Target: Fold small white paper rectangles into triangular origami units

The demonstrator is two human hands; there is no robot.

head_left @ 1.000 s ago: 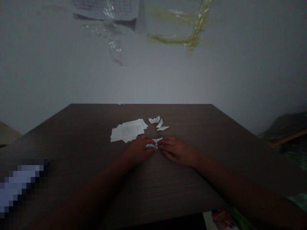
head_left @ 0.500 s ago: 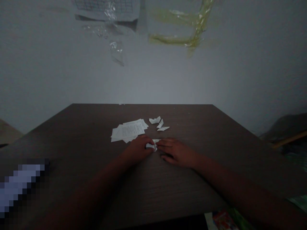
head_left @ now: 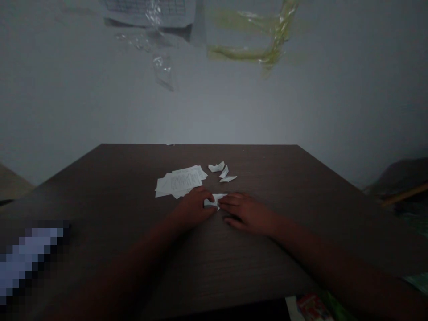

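A small folded piece of white paper [head_left: 210,202] lies on the table between my hands. My left hand [head_left: 195,207] pinches its left part, with thumb and forefinger curved around the edge. My right hand [head_left: 247,213] rests its outstretched fingertips on the paper's right side, its thumb apart on the wood. Under those fingers part of the paper is hidden. Just beyond, three small folded paper shapes, one of them like a boat [head_left: 216,167], sit close together. A loose stack of printed paper sheets [head_left: 183,179] lies beyond my left hand.
The dark wooden table [head_left: 214,267] reaches back to a grey wall [head_left: 227,107] bearing yellow tape [head_left: 240,53] and clear tape. A blurred-out bright rectangular object [head_left: 30,258] lies at the left. Colourful packaging [head_left: 314,306] shows below the table's front edge.
The folded paper looks flatter and a little more spread between my hands. Both hands stay nearly in place, and the other papers have not moved.
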